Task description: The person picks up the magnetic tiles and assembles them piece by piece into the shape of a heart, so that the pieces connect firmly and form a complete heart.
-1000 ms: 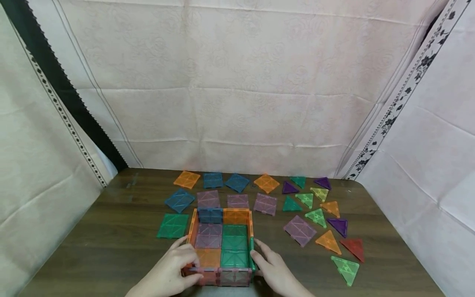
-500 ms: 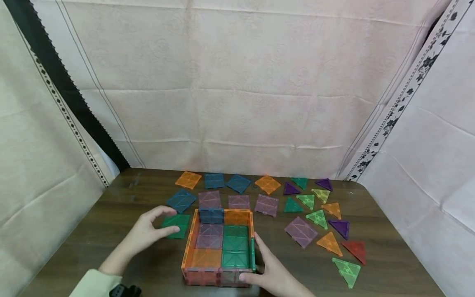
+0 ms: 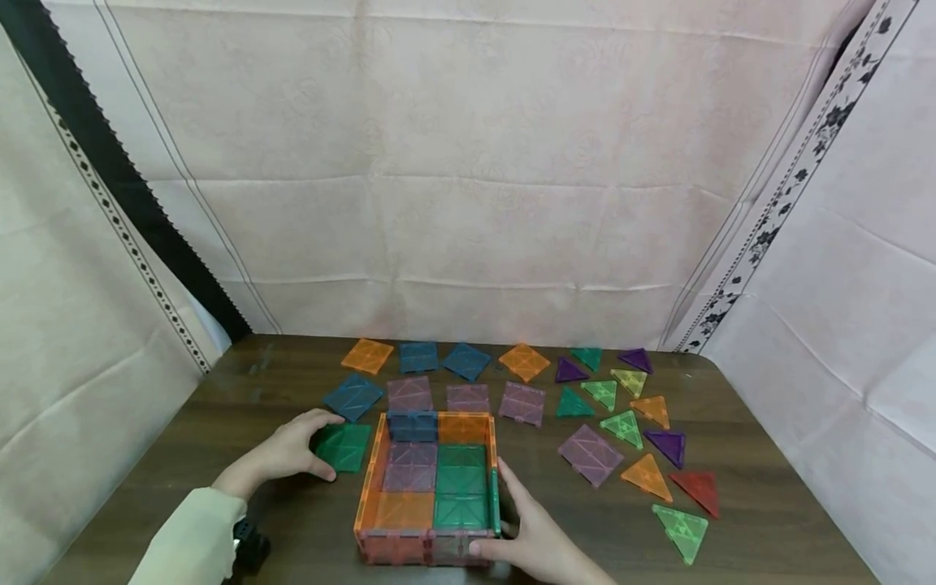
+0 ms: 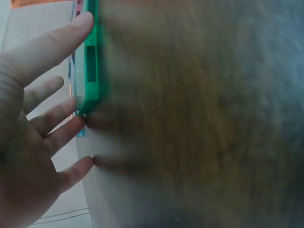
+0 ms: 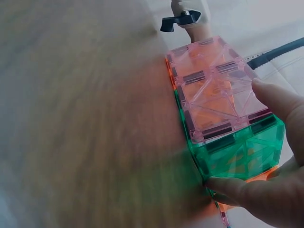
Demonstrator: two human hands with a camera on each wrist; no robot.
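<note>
Left hand [image 3: 285, 448] is spanning a loose green square [image 3: 347, 447], fingers spread, seemingly for pickup; right hand [image 3: 537, 536] is gripping the box [image 3: 396, 547]. Lifting is probably calling for an edge pinch.

Wht cloth [image 3: 475, 162] (creased), brn tbl [image 3: 768, 540].

An open-topped box [image 3: 395, 547] of translucent tiles stands upright on the table [image 3: 768, 528]: floor purple, orange and green; left wall orange, far wall blue and orange, near wall pink, right wall orange and green. The right hand [image 3: 535, 535] grips its near right corner. Left of it, a green square tile [image 3: 349, 448] lies between the left hand's [image 3: 287, 448] thumb and fingers.
</note>
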